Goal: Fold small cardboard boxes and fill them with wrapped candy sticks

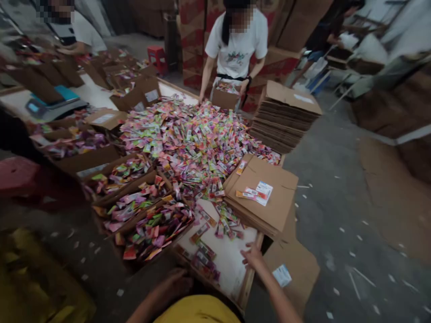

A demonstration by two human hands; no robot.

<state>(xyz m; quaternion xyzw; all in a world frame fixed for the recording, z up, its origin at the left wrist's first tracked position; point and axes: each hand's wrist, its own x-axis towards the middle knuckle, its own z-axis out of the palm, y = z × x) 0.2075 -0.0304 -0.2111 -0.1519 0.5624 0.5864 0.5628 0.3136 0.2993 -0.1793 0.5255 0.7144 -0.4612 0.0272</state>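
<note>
My right hand (252, 256) is over the near right corner of the white tabletop (232, 260), fingers apart and holding nothing I can see. My left hand (180, 282) is low at the near edge, dark and blurred, so its fingers cannot be made out. Between and beyond my hands, a few small printed packets (204, 260) lie near the edge. Farther back spreads a large heap of colourful packets (198, 139). Left of it stands an open carton (117, 244) filled with similar packets, with more filled cartons behind.
Flattened cartons (279, 188) are stacked at the table's right side, with a taller cardboard stack (286, 116) behind. Another flat carton (299, 264) lies lower right. A person (235, 54) across the table holds a small box. A scale (50, 105) stands at left.
</note>
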